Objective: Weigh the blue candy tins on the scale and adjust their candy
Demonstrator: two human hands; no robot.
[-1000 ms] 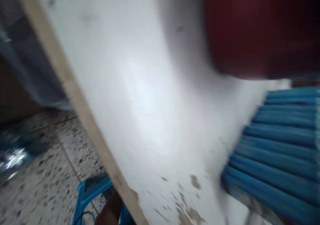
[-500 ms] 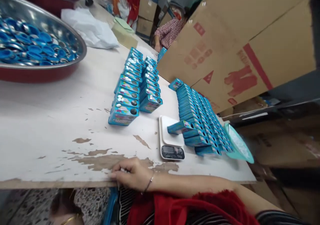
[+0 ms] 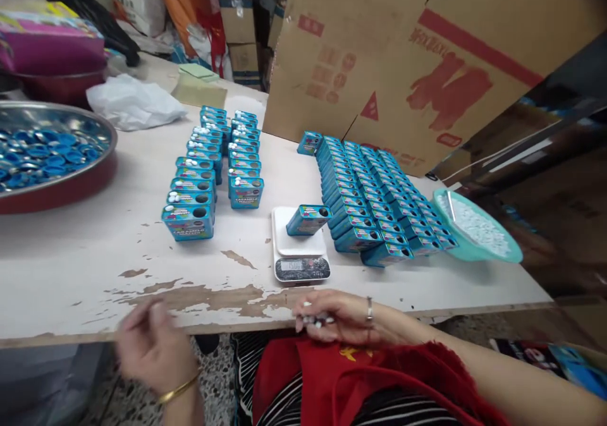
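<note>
My right hand (image 3: 332, 317) is palm up at the table's front edge, fingers curled around several small white candies (image 3: 318, 320). My left hand (image 3: 156, 344), wearing a gold bangle, is over the edge further left; motion smears its fingers, so its grip is unclear. Just beyond my right hand stands a white digital scale (image 3: 301, 268) with a lit display. One blue candy tin (image 3: 308, 220) with a round hole in its top rests on the scale's platform. Left of the scale, two rows of similar blue tins (image 3: 190, 224) carry white candies on some tops.
Packed blue tins (image 3: 365, 205) fill the right side before a large cardboard carton (image 3: 379, 53). A turquoise bowl (image 3: 512, 252) of white candies sits at the far right. On the left is a steel basin (image 3: 107, 141) of blue-and-silver lids, near a crumpled white bag (image 3: 133, 100).
My view has levelled and swung. My left hand has risen from below the table edge. My right hand has turned palm up, showing the candies. The co-worker is out of sight.
</note>
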